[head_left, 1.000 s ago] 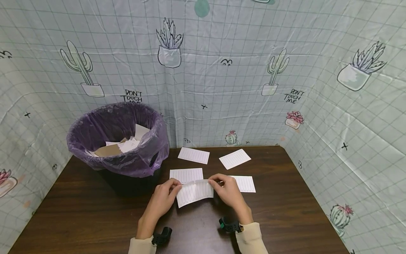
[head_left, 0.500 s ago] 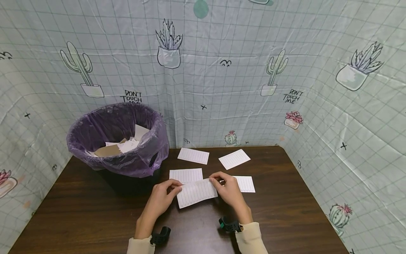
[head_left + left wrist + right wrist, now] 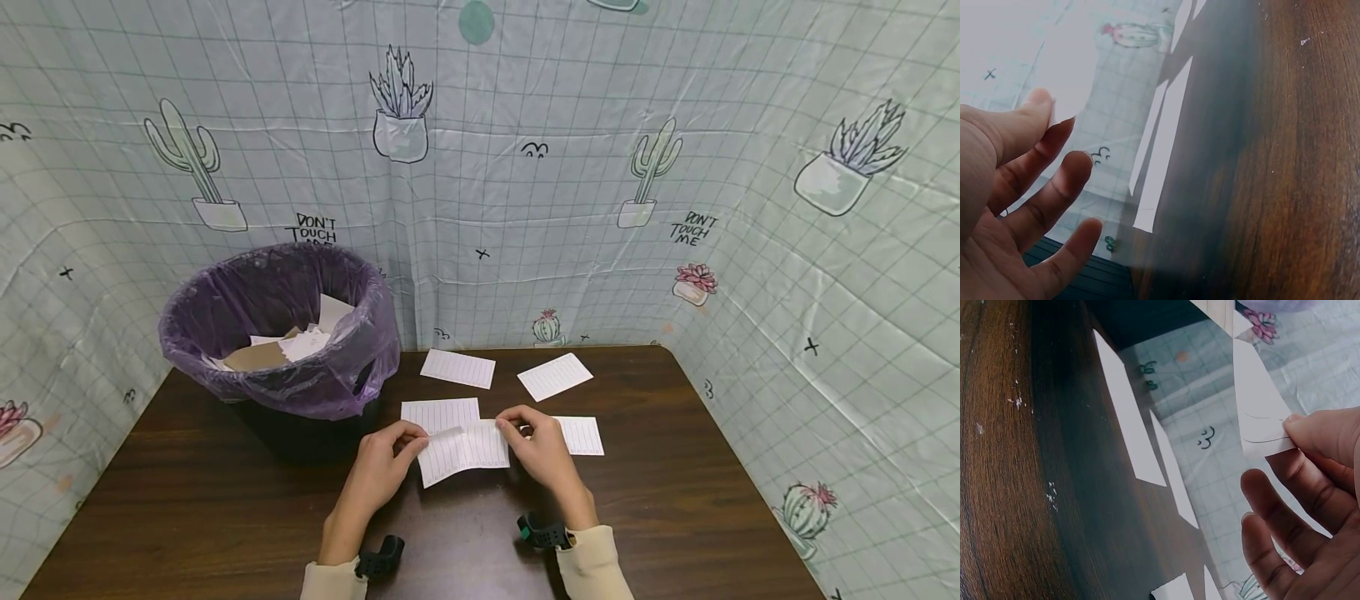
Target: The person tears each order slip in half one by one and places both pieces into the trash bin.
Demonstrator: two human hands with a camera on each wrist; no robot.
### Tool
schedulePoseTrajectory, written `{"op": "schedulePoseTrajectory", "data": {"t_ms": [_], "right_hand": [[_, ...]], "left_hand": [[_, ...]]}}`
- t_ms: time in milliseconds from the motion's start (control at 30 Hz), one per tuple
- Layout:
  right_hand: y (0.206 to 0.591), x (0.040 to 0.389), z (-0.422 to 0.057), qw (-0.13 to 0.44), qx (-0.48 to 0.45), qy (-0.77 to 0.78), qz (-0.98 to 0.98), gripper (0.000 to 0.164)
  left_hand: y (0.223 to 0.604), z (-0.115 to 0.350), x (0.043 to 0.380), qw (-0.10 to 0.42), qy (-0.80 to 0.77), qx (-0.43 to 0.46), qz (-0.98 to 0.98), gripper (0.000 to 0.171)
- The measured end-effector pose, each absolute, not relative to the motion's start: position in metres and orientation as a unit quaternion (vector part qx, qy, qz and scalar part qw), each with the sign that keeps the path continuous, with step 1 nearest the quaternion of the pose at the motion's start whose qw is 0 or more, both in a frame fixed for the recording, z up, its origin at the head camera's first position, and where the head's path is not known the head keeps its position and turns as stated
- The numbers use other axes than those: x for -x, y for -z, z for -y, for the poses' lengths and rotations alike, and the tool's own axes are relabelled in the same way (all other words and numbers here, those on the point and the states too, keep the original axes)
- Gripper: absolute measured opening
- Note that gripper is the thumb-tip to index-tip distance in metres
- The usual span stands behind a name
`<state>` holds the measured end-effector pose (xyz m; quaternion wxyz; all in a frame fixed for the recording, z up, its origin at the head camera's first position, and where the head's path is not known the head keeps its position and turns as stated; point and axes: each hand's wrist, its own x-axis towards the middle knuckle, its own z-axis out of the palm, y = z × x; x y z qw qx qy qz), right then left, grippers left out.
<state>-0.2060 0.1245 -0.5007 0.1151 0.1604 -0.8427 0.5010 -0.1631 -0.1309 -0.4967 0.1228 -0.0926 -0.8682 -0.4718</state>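
Observation:
A lined white paper slip (image 3: 483, 446) is held up between both hands over the table, bent along a crease near its middle. The left hand (image 3: 386, 462) pinches its left upper corner between thumb and forefinger. At the opposite corner, the right hand (image 3: 542, 448) pinches it the same way. In the left wrist view the slip (image 3: 1072, 69) looks washed out by light, and the other fingers are spread loosely. From the right wrist, the slip (image 3: 1260, 387) shows its fold, with thumb on one face and fingers behind. Just beyond the hands lies another lined slip (image 3: 438, 411), partly covered.
More lined slips lie flat: one at the back (image 3: 457, 368), one at back right (image 3: 555, 377), and one beside the right hand (image 3: 581, 435). At left stands a black bin with a purple liner (image 3: 367, 333), holding paper scraps and brown cardboard. A patterned cloth (image 3: 480, 192) surrounds the table.
The held slip goes from bent to nearly flat, then bends again at its middle crease. Both hands keep their corners and barely shift. The slips on the table stay put.

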Motion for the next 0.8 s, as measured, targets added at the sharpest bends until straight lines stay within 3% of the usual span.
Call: {"op": "schedulePoseTrajectory", "data": {"t_ms": [800], "right_hand": [[0.4967,0.2050,-0.1299,0.116,-0.159,-0.506,0.840,0.006]], "left_hand": [[0.4982,0.1316,0.1638,0.144,0.471,0.095,0.865,0.005]]}}
